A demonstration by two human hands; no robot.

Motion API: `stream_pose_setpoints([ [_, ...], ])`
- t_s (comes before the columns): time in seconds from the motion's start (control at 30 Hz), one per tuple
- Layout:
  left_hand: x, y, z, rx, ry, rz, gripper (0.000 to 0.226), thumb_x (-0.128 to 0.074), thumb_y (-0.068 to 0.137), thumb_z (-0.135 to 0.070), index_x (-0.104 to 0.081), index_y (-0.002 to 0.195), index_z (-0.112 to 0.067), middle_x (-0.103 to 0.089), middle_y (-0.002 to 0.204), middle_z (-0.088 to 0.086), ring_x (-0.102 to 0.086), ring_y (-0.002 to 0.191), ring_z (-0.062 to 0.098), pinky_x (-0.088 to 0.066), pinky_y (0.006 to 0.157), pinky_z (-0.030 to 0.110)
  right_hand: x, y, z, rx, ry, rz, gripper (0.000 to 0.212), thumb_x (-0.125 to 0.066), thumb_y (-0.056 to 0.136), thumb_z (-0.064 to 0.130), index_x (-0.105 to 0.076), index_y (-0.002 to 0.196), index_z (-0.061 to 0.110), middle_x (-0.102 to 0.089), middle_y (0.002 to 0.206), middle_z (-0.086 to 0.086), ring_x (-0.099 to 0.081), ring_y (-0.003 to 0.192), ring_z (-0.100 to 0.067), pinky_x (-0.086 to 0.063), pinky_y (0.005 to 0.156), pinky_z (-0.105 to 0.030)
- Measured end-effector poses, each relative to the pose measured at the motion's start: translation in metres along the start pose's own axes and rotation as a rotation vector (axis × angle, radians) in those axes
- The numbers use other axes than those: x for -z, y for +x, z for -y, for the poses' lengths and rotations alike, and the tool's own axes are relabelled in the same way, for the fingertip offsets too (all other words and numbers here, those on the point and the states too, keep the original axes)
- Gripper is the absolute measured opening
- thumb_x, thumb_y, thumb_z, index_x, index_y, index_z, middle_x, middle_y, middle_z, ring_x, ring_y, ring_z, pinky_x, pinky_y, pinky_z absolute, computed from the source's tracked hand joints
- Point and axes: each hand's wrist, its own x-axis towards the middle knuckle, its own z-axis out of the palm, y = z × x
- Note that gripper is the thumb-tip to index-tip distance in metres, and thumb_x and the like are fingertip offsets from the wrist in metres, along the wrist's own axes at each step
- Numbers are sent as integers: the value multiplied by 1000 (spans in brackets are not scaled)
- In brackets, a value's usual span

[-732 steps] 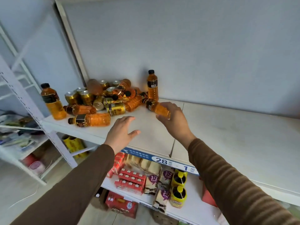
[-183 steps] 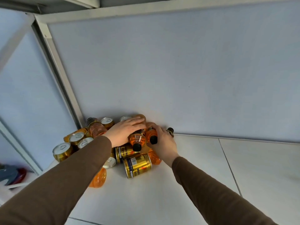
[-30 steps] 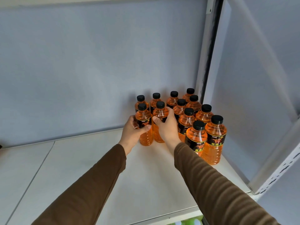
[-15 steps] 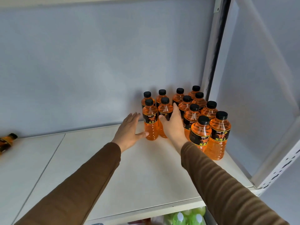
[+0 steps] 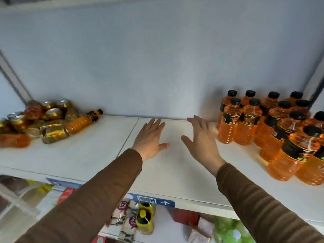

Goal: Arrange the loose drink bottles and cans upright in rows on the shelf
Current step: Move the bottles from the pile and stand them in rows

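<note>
Both hands, left (image 5: 150,135) and right (image 5: 201,139), reach forward with fingers spread, holding nothing

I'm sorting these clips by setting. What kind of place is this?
Most likely a small shop or its stockroom. A white metal shelf carries a blue price strip with a barcode on its front edge, many identical orange drink bottles stand in rows, and packaged goods fill the shelf below.

shelf (image 5: 175,174): we see matt white board
bottles (image 5: 245,125): we see glossy clear plastic
cans (image 5: 52,132): shiny gold metal
sleeves (image 5: 98,200): ribbed brown cloth
</note>
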Motion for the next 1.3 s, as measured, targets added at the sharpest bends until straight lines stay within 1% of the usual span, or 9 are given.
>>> stream_pose_setpoints([
  [0.17, 14, -53, 86, 83, 31, -8, 86, -46, 95, -63, -9, 160, -20, -3, 168, 2, 3, 154, 21, -2, 122, 36, -51, 0, 79, 105, -27, 157, 65, -64, 90, 38, -37, 147, 20, -37, 152, -2, -25, 140, -24, -27, 112, -33],
  [0.37, 34, -113, 195, 152, 27, -12, 86, -48, 95, -61, -8, 160, -20, -3, 168, 3, 2, 154, 21, -3, 124, 36, -114, 0, 181, 170, -48, 279, 71, -65, 89, 42, -33, 149, 21, -33, 154, -2, -24, 141, -25, -27, 114, -34],
  [0.53, 44, -151, 252, 194, 3, 1, 86, -48, 95, -60, -8, 160, -20, -3, 168, 2, 0, 154, 20, -2, 122, 33, -152, -3, 238, 215, -45, 362, 74, -65, 88, 43, -31, 151, 22, -33, 155, -2, -26, 141, -25, -30, 113, -37],
  [0.63, 47, -160, 279, 236, 9, -22, 87, -49, 95, -60, -7, 160, -22, -4, 168, 1, -3, 154, 20, -6, 123, 36, -172, 5, 264, 278, -36, 374, 74, -64, 89, 43, -29, 151, 23, -32, 156, -2, -27, 141, -25, -30, 113, -37],
  [0.77, 44, -173, 306, 309, 10, -1, 88, -50, 94, -61, -6, 160, -25, -4, 168, -1, -3, 154, 21, -11, 124, 39, -197, 13, 294, 351, -6, 412, 74, -63, 89, 44, -29, 151, 22, -33, 155, -3, -29, 141, -25, -31, 113, -38],
  [0.87, 45, -186, 329, 331, 23, -11, 88, -52, 93, -59, -9, 160, -23, -7, 167, 1, -5, 153, 20, -10, 124, 37, -211, 14, 315, 366, 21, 403, 72, -63, 90, 44, -31, 150, 21, -37, 153, -2, -33, 138, -25, -34, 111, -37],
  [0.97, 48, -203, 356, 367, 22, -22, 88, -52, 94, -60, -7, 160, -22, -4, 168, 0, -2, 153, 19, -8, 122, 34, -223, 17, 344, 386, 45, 403, 69, -64, 90, 43, -34, 148, 20, -41, 149, -3, -37, 133, -25, -37, 108, -37],
  [1.07, 51, -220, 390, 395, 11, -24, 88, -51, 94, -59, -5, 160, -23, -2, 168, -1, 0, 153, 17, -7, 123, 34, -239, 23, 380, 419, 67, 394, 67, -64, 90, 42, -36, 146, 19, -44, 146, -5, -39, 131, -26, -38, 106, -38],
  [1.3, 60, -260, 495, 410, -9, -43, 90, -53, 93, -59, -6, 160, -22, -2, 168, -1, -1, 153, 18, -11, 124, 36, -296, 35, 477, 398, 83, 409, 71, -63, 91, 44, -34, 150, 18, -42, 149, -6, -34, 138, -28, -33, 111, -38],
])
